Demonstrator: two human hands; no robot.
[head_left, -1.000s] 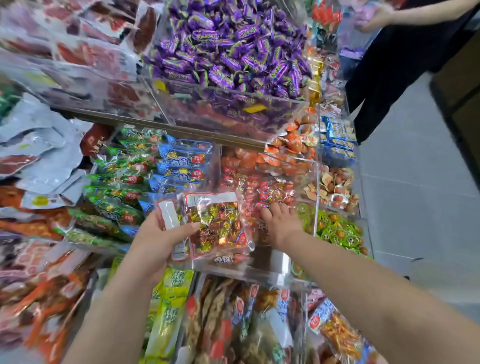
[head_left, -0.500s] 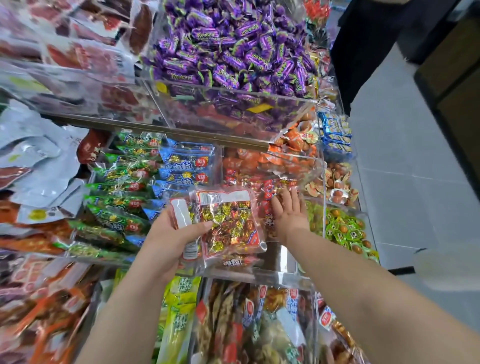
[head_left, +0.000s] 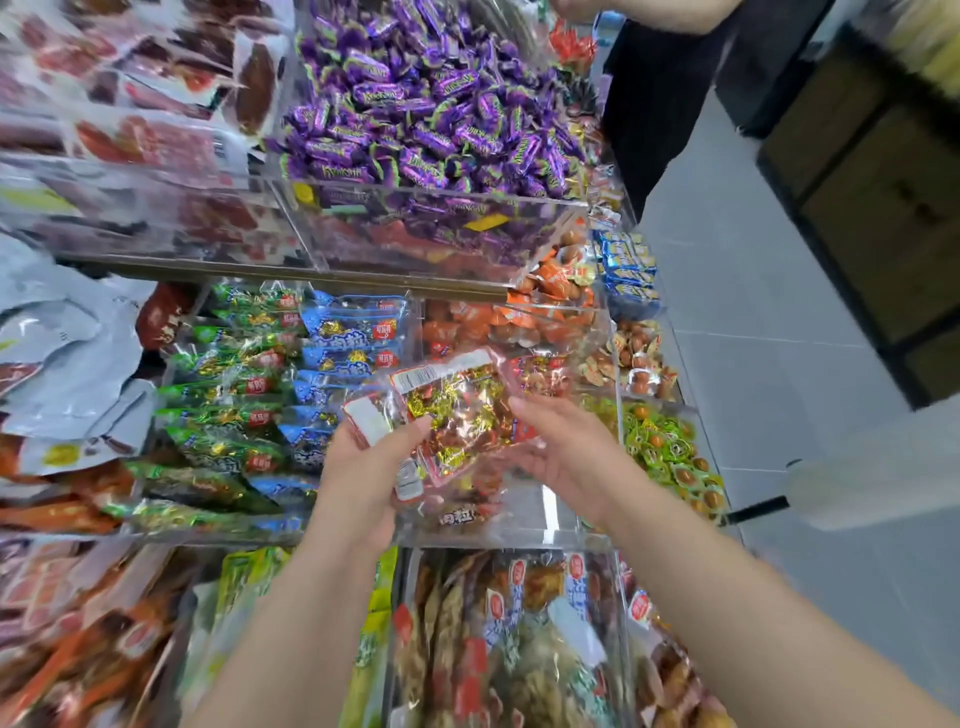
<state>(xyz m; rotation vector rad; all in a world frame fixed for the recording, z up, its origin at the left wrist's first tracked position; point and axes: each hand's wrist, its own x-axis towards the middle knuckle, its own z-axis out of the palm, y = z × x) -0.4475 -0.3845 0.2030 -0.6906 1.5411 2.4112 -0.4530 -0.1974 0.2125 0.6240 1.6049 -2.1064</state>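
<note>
Snack packets held in two hands

Snack packets (head_left: 457, 415) full of shiny gold and red sweets are up in the air, just above the clear bin (head_left: 498, 530) on the middle shelf. The left hand (head_left: 363, 467) grips them from below, with its thumb on top so they do not slip. The right hand (head_left: 571, 457) pinches the right edge between thumb and fingers, likely to steady the pile or pull one packet off. Purple sweets (head_left: 431, 104) fill the bin above.
</note>
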